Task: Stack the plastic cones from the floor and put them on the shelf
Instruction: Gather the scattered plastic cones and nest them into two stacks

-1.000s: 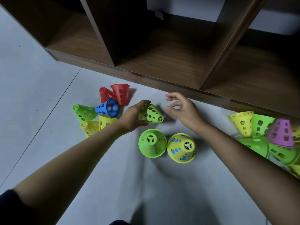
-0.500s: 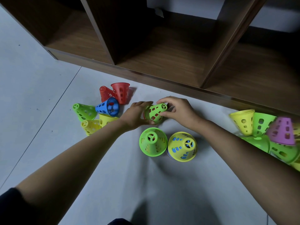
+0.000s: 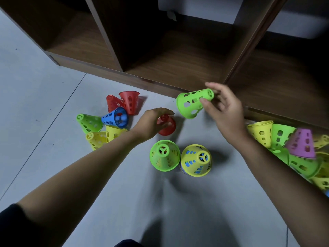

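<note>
My right hand (image 3: 224, 109) pinches a green cone (image 3: 193, 102) by its narrow end and holds it tilted above the floor, in front of the shelf's lower edge. My left hand (image 3: 151, 123) grips a red cone (image 3: 167, 126) that stands on the floor, fingers curled over its top. Just in front stand a green cone (image 3: 164, 155) and a yellow cone (image 3: 196, 160) with blue showing through its holes, both narrow end up. The dark wooden shelf (image 3: 178, 68) with open compartments runs across the back.
A loose cluster lies at the left: two red cones (image 3: 127, 102), a blue cone (image 3: 115, 119), a green cone (image 3: 89, 122) and yellow cones (image 3: 99, 138). A heap of yellow, green and one purple cone (image 3: 302, 141) sits at the right under my forearm.
My right hand took the green cone off the red one and lifted it up and to the right. My left hand stayed low, now holding the uncovered red cone.
</note>
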